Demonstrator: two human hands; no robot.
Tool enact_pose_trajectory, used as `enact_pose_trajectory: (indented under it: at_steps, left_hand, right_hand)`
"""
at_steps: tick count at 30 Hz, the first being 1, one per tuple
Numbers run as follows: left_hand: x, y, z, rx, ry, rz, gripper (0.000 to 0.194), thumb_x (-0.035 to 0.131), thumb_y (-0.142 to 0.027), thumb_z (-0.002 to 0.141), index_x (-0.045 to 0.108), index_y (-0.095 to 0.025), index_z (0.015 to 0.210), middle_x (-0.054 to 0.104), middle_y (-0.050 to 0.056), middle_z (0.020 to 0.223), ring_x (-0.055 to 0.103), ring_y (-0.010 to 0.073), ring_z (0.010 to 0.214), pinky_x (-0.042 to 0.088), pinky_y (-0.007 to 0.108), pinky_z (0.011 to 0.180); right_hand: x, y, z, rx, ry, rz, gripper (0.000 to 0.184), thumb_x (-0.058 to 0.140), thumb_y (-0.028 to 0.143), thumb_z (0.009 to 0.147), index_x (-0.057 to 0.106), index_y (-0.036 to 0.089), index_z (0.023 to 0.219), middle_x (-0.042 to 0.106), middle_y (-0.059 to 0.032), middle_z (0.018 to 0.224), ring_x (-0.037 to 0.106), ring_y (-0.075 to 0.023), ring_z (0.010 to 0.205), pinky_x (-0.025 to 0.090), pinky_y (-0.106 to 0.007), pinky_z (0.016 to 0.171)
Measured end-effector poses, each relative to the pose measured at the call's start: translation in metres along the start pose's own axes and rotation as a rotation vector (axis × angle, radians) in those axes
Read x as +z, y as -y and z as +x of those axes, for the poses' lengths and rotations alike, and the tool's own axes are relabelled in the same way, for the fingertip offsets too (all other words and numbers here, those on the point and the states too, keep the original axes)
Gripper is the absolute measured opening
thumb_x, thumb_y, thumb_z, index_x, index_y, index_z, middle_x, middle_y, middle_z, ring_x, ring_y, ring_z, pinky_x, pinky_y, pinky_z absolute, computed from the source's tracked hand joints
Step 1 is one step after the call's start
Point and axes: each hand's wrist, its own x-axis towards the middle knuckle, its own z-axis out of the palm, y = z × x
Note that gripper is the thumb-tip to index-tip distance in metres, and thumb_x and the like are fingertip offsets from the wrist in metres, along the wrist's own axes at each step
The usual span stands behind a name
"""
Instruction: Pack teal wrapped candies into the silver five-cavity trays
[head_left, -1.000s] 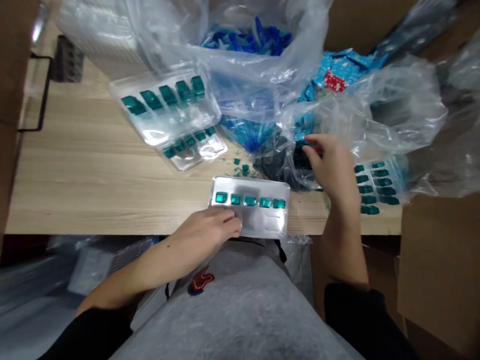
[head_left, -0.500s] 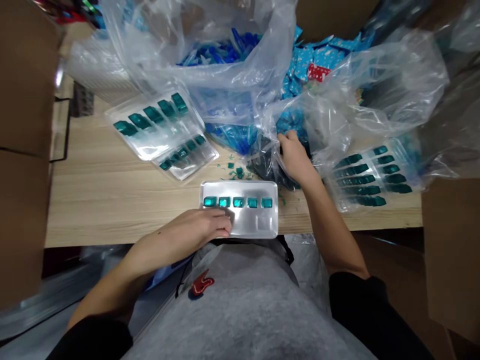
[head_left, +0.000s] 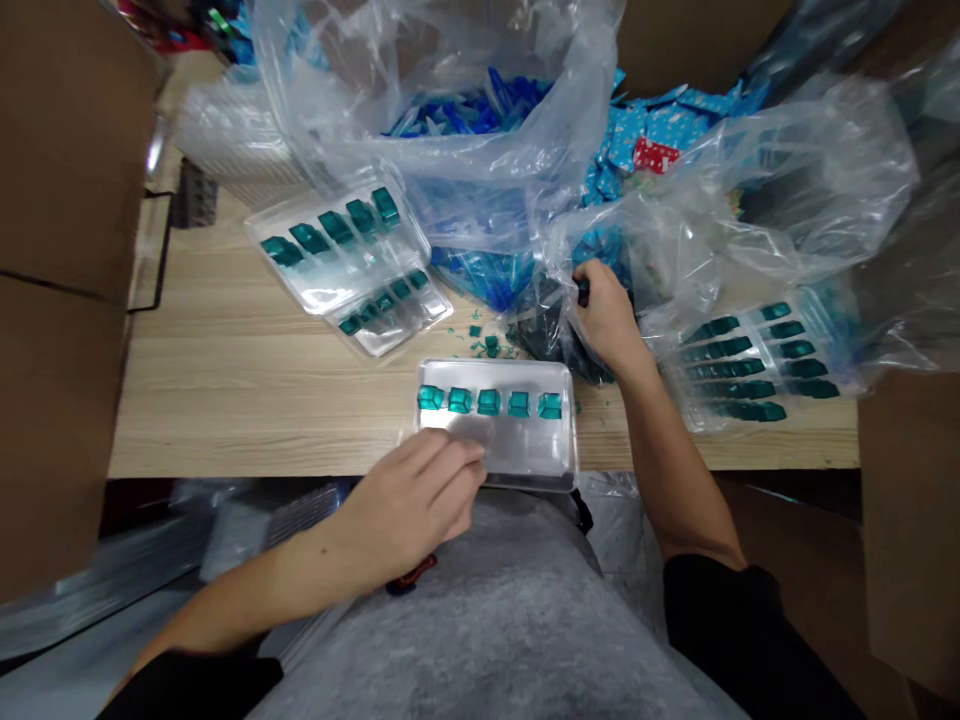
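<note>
A clear plastic tray (head_left: pixel 525 445) lies at the near table edge with a row of teal blocks (head_left: pixel 489 401) in it. My left hand (head_left: pixel 409 505) rests on the tray's near left corner, fingers together and bent against it. My right hand (head_left: pixel 606 318) reaches into a dark clear plastic bag (head_left: pixel 544 325) behind the tray, its fingers curled and partly hidden by the plastic. A few loose teal pieces (head_left: pixel 484 342) lie on the wood between bag and tray.
Two filled trays (head_left: pixel 352 265) lie at back left, a stack of filled trays (head_left: pixel 750 365) in plastic at right. A big bag of blue pieces (head_left: pixel 480 110) stands behind. Cardboard boxes (head_left: pixel 67 250) flank both sides. The wooden table (head_left: pixel 225 400) ends just before my lap.
My left hand slid back toward the table edge along the tray. My right hand stayed in the bag, shifting slightly. The view moved a little.
</note>
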Motion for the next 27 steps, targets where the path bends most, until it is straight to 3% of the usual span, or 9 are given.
enact_pose_trajectory:
  at_steps: [5,9,14,17,20,24,26,27]
  left_hand:
    - [-0.011,0.005,-0.005,-0.066,-0.107,-0.073,0.014,0.052,-0.003,0.089,0.054,-0.017,0.087,0.071,0.011,0.097,0.067,0.0222,0.094,0.059,0.037,0.082]
    - [-0.016,0.009,-0.006,-0.133,-0.172,-0.105,0.019,0.051,-0.005,0.088,0.053,-0.022,0.079,0.075,0.004,0.1,0.07,0.0193,0.091,0.061,0.034,0.076]
    - [-0.029,0.019,-0.013,-0.196,-0.311,0.152,0.028,0.056,-0.003,0.087,0.044,-0.023,0.071,0.077,0.002,0.094,0.07,0.0186,0.086,0.059,0.033,0.072]
    - [-0.028,0.023,-0.021,-0.252,-0.36,0.199,0.029,0.056,-0.003,0.088,0.045,-0.023,0.071,0.076,0.003,0.094,0.069,0.0191,0.085,0.057,0.034,0.072]
    - [-0.02,0.025,-0.025,-0.372,-0.514,-0.019,0.027,0.056,-0.001,0.087,0.046,-0.023,0.074,0.076,0.002,0.097,0.07,0.0175,0.089,0.057,0.035,0.075]
    - [-0.013,0.024,-0.015,-0.584,-0.927,-0.516,0.02,0.06,-0.007,0.089,0.047,-0.022,0.087,0.074,0.002,0.094,0.071,0.0168,0.086,0.06,0.038,0.08]
    - [-0.013,0.023,-0.005,-0.6,-0.992,-0.611,0.018,0.06,-0.01,0.09,0.048,-0.023,0.088,0.073,0.001,0.094,0.071,0.0169,0.084,0.06,0.039,0.079]
    - [-0.013,0.022,0.0,-0.563,-0.946,-0.59,0.018,0.059,-0.009,0.09,0.048,-0.023,0.086,0.073,0.001,0.096,0.07,0.0171,0.086,0.059,0.039,0.079]
  right_hand:
    - [-0.001,0.002,-0.001,0.014,0.003,-0.034,0.029,0.05,0.011,0.087,0.058,0.017,0.114,0.062,-0.014,0.113,0.06,-0.0291,0.108,0.048,-0.046,0.098]
    - [-0.002,0.001,-0.003,-0.031,0.037,-0.051,0.027,0.053,0.012,0.084,0.066,0.015,0.107,0.064,-0.0132,0.103,0.062,-0.0306,0.102,0.05,-0.048,0.096]
    - [-0.003,-0.003,-0.007,-0.079,-0.025,-0.022,0.034,0.055,0.015,0.083,0.067,0.014,0.114,0.061,-0.0168,0.115,0.064,-0.0311,0.106,0.052,-0.049,0.098]
    - [-0.008,0.001,-0.01,-0.103,-0.119,0.009,0.039,0.055,0.016,0.082,0.066,0.015,0.12,0.057,-0.0193,0.128,0.062,-0.0329,0.114,0.051,-0.054,0.1]
    - [-0.02,0.014,-0.017,-0.153,-0.24,0.072,0.032,0.054,0.02,0.086,0.068,0.017,0.116,0.058,-0.0188,0.129,0.058,-0.0326,0.121,0.047,-0.057,0.104]
    - [-0.047,0.046,-0.042,-0.213,-0.354,0.187,0.023,0.055,0.03,0.094,0.07,0.021,0.108,0.067,-0.0133,0.116,0.065,-0.0258,0.111,0.053,-0.049,0.099]
    - [-0.06,0.064,-0.064,-0.203,-0.304,0.32,0.023,0.054,0.035,0.097,0.069,0.021,0.107,0.072,-0.0092,0.104,0.07,-0.0202,0.093,0.06,-0.04,0.085]
    - [-0.065,0.071,-0.076,-0.177,-0.205,0.514,0.025,0.055,0.038,0.098,0.068,0.021,0.109,0.073,-0.0083,0.1,0.071,-0.0181,0.085,0.061,-0.036,0.079]
